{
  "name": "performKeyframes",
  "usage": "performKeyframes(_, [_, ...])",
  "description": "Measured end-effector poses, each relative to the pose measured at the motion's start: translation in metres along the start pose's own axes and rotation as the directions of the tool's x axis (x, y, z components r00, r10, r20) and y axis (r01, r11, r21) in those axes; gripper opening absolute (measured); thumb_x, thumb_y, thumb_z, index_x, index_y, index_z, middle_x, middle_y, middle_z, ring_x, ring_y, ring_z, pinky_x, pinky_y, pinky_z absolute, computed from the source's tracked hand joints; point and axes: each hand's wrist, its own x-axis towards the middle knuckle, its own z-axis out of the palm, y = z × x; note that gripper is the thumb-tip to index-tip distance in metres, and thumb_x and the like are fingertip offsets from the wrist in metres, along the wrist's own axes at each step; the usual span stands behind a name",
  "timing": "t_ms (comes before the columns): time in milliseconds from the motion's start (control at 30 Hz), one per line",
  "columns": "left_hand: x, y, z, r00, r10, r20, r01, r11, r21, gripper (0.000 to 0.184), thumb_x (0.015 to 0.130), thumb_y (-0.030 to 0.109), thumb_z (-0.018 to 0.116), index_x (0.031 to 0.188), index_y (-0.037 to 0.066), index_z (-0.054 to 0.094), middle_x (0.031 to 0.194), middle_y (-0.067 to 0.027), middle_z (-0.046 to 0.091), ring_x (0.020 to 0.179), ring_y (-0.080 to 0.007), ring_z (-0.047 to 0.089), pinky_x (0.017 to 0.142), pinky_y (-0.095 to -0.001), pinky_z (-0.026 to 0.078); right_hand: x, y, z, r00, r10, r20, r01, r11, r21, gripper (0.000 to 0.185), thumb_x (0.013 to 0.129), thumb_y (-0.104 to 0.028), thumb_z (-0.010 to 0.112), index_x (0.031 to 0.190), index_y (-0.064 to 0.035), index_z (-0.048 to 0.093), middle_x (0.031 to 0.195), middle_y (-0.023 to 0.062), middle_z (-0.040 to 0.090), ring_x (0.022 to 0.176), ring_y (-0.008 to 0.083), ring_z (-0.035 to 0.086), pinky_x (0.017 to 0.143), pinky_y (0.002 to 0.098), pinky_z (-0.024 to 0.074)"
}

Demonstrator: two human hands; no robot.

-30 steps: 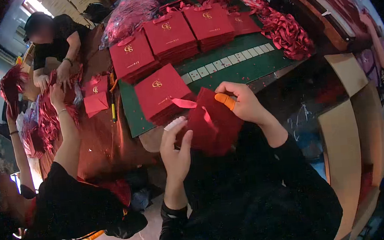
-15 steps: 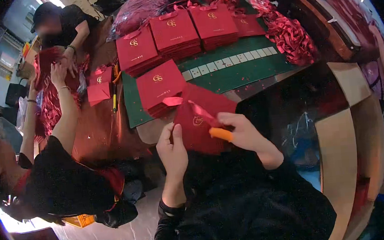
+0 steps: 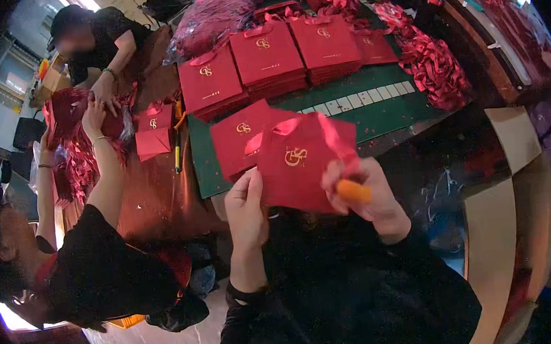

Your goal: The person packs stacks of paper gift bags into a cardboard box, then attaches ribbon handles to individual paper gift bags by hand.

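Observation:
My left hand (image 3: 245, 201) pinches the lower left edge of a red paper gift bag (image 3: 283, 184) with a gold monogram, its front facing me. A glossy pink ribbon (image 3: 335, 137) loops at the bag's top and runs down its right side. My right hand (image 3: 373, 196) is closed around the ribbon at the right edge, blurred by motion. An orange piece (image 3: 354, 192) shows at its fingers; whether it is a finger cover or a tool handle I cannot tell. Behind lies a short stack of like bags (image 3: 236, 133), partly covered by the held one.
Stacked red bags (image 3: 269, 58) stand on a green mat (image 3: 210, 174) beside a row of white cards (image 3: 361, 98). Ribbon heaps (image 3: 434, 70) lie right. An open cardboard box (image 3: 492, 218) is near my right. Two co-workers handle red bags (image 3: 67, 118) at left.
The held bag has turned more upright and its monogram now faces me. My right hand has moved right and down, drawing the ribbon to the bag's right side. The view has shifted slightly.

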Motion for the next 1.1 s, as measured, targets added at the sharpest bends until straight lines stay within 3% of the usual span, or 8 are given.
performKeyframes(67, [0.001,0.002,-0.001,0.995,-0.097,-0.037,0.096,0.995,-0.016,0.024,0.094,0.012,0.049,0.109,-0.004,0.059,0.099,-0.0081,0.065,0.086,-0.0130,0.061,0.075,-0.0250,0.049,0.014,0.014,-0.006,0.974,-0.145,-0.175,0.099,0.964,-0.248,0.015,0.085,-0.004,0.062,0.098,0.0036,0.063,0.084,0.0092,0.063,0.063,0.0112,0.058,0.057,0.0235,0.0462])
performKeyframes(233, [0.000,-0.001,0.003,0.989,-0.143,0.048,0.148,0.977,-0.151,0.024,0.090,0.003,0.048,0.109,-0.007,0.057,0.099,-0.0101,0.065,0.077,-0.0095,0.061,0.063,-0.0193,0.047,0.017,0.026,-0.015,0.960,-0.204,-0.193,0.140,0.944,-0.300,0.018,0.082,0.000,0.063,0.100,0.0028,0.062,0.088,0.0085,0.064,0.071,0.0124,0.061,0.064,0.0234,0.0494])
performKeyframes(467, [-0.006,-0.021,-0.007,0.990,-0.114,0.084,0.126,0.980,-0.152,0.025,0.088,0.001,0.048,0.110,-0.010,0.056,0.099,-0.0123,0.064,0.083,-0.0121,0.061,0.069,-0.0214,0.048,0.010,0.027,-0.018,0.969,-0.193,-0.154,0.129,0.928,-0.351,0.014,0.080,-0.001,0.066,0.093,0.0003,0.060,0.088,0.0048,0.063,0.077,0.0102,0.061,0.067,0.0239,0.0499])
performKeyframes(633, [-0.010,-0.027,-0.005,0.997,-0.054,0.063,0.060,0.993,-0.105,0.022,0.086,0.000,0.052,0.105,-0.008,0.058,0.087,-0.0085,0.065,0.065,-0.0108,0.061,0.059,-0.0220,0.051,0.008,0.020,-0.012,0.966,-0.254,-0.051,0.155,0.724,-0.672,0.014,0.077,-0.004,0.067,0.088,0.0005,0.061,0.083,0.0072,0.064,0.077,0.0113,0.061,0.068,0.0260,0.0496])
performKeyframes(733, [-0.011,-0.024,-0.002,0.987,-0.067,0.147,0.092,0.981,-0.168,0.024,0.085,-0.005,0.050,0.108,-0.009,0.057,0.102,-0.0136,0.063,0.088,-0.0181,0.063,0.079,-0.0272,0.051,0.006,0.026,-0.012,0.967,-0.231,-0.110,0.110,0.763,-0.637,0.015,0.076,-0.004,0.067,0.089,0.0004,0.061,0.081,0.0085,0.065,0.075,0.0117,0.061,0.066,0.0262,0.0491])
performKeyframes(867, [-0.009,-0.026,-0.007,0.985,-0.078,0.152,0.101,0.983,-0.154,0.023,0.085,-0.005,0.051,0.107,-0.008,0.058,0.103,-0.0126,0.063,0.087,-0.0166,0.062,0.077,-0.0268,0.051,0.007,0.026,-0.012,0.972,-0.206,-0.118,0.073,0.732,-0.677,0.015,0.075,-0.004,0.067,0.088,0.0002,0.060,0.080,0.0094,0.064,0.073,0.0124,0.061,0.063,0.0271,0.0486])
performKeyframes(933, [-0.010,-0.026,-0.002,0.997,-0.074,0.038,0.074,0.997,0.005,0.022,0.085,0.001,0.054,0.106,-0.007,0.059,0.087,-0.0070,0.065,0.064,-0.0085,0.058,0.058,-0.0213,0.048,0.009,0.026,-0.008,0.969,-0.213,-0.124,0.068,0.715,-0.696,0.015,0.075,-0.004,0.067,0.086,0.0002,0.060,0.078,0.0098,0.063,0.072,0.0128,0.061,0.062,0.0276,0.0481])
performKeyframes(1100, [-0.012,-0.026,0.000,0.997,0.059,0.052,-0.064,0.993,0.102,0.019,0.085,-0.001,0.055,0.102,-0.005,0.062,0.099,-0.0088,0.063,0.076,-0.0128,0.061,0.067,-0.0239,0.049,0.013,0.031,-0.006,0.968,-0.222,-0.121,0.076,0.715,-0.695,0.016,0.074,-0.005,0.067,0.086,0.0005,0.059,0.077,0.0096,0.062,0.071,0.0125,0.060,0.061,0.0282,0.0478])
